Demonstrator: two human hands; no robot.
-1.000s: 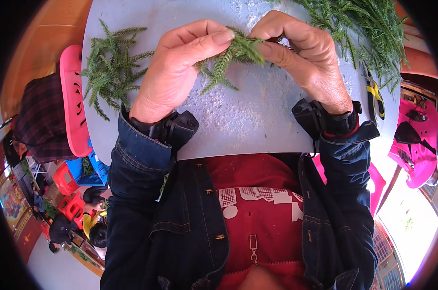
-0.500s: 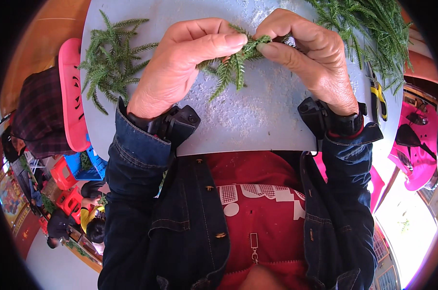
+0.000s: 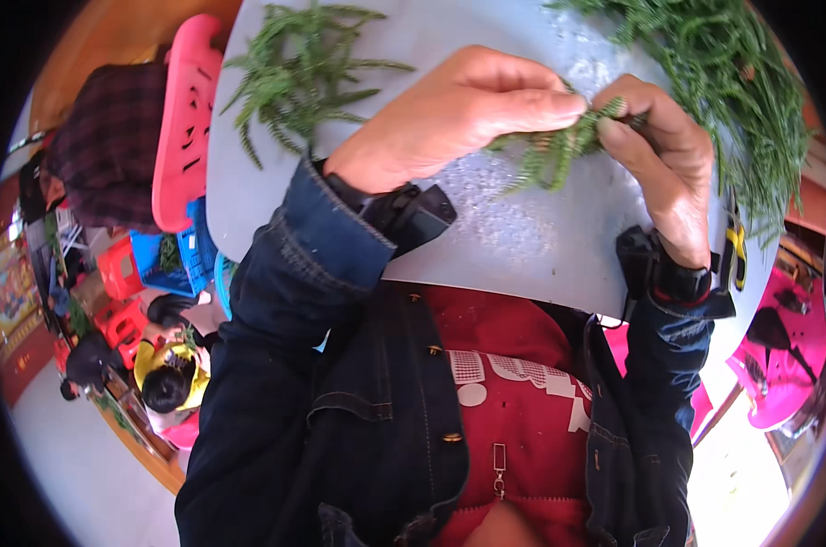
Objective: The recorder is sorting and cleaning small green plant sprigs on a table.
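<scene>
A green pine-like sprig (image 3: 554, 157) is pinched between my two hands above the table. My left hand (image 3: 472, 114) grips it with the thumb pressed along the top against the bent fingers. At the sprig's other end, my right hand (image 3: 661, 150) has thumb and curled forefinger closed on the greenery. Several needle-covered tips hang down below the hands. Motion blur and the fingers hide the exact point where the stems meet. More loose sprigs (image 3: 308, 68) lie on the table to the left of my left hand.
A large heap of green sprigs (image 3: 737, 91) covers the table's far right. Yellow-and-black pliers (image 3: 735, 248) lie near its right edge. White crumbs dust the grey table (image 3: 495, 264). Left stand a pink chair (image 3: 187, 128) with a person and a blue crate (image 3: 190, 251); others sit beyond.
The view has turned, shifting table and piles rightward in the picture. Both hands, keeping hold of the sprig, show farther right and slightly lower.
</scene>
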